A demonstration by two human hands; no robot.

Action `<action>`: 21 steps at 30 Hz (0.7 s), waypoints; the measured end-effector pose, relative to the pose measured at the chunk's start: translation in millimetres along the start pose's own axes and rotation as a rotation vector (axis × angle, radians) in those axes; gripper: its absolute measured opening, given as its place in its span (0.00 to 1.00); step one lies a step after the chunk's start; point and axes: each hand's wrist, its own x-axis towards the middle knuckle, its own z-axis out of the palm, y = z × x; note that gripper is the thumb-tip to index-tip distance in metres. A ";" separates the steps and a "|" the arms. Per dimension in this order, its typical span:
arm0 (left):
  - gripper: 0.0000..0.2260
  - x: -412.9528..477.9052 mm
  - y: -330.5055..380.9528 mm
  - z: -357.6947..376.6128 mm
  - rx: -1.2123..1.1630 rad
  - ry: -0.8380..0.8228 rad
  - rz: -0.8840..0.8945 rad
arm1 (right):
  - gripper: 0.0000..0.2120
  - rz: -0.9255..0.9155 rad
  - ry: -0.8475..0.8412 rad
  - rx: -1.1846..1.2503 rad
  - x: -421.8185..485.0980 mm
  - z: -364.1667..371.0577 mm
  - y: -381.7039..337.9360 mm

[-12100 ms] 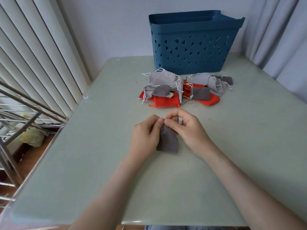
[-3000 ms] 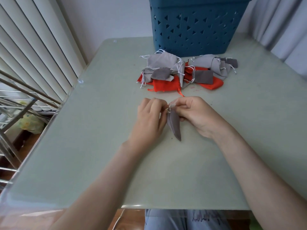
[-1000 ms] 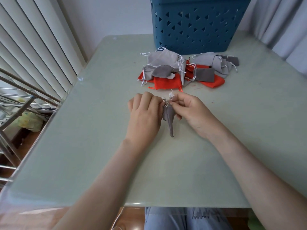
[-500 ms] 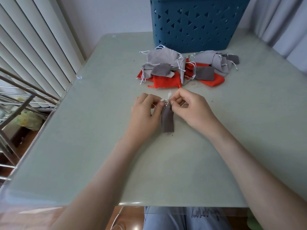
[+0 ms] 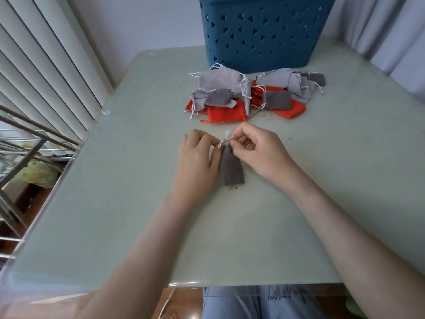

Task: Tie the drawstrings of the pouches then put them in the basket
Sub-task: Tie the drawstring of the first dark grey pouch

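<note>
One table (image 5: pixel 322 203) carries everything. The blue basket (image 5: pixel 264 31) stands at its far edge, well beyond the pinch and straight ahead of it. Between basket and pinch lies the heap of pouches (image 5: pixel 230 97), grey and orange, with white cords trailing loose. None of them looks tied, so most of the task seems undone.

The likely fault here is a knot that never bites. The cord is thin and short, and if either hand eases off before it is drawn snug, the loop could slip open. A hard tug could instead drag the pouch forward into the heap, where the loose cords might snag.

The left hand (image 5: pixel 197 162) and right hand (image 5: pixel 259 153) meet fingertip to fingertip, fingers curled in close. Just below the pinch, toward the person, the dark grey pouch (image 5: pixel 231 169) lies on the table with its neck gathered and its left edge against the left hand. Each hand pinches part of the white drawstrings (image 5: pixel 225 140). Whether the knot has closed is too small to tell.
</note>
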 end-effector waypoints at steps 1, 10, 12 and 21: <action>0.13 -0.6 -0.2 0.6 0.013 0.012 0.007 | 0.06 -0.002 0.004 -0.003 0.2 0.1 0.5; 0.06 -1.0 0.6 1.6 -0.010 0.046 0.004 | 0.05 -0.008 0.001 0.018 0.3 3.3 1.3; 0.04 -0.9 -0.2 1.7 -0.030 0.022 0.023 | 0.05 -0.020 -0.005 0.018 0.1 3.3 1.8; 0.06 1.6 2.6 -5.6 -0.226 0.002 -0.061 | 0.07 -0.028 0.004 0.013 -0.1 2.9 0.5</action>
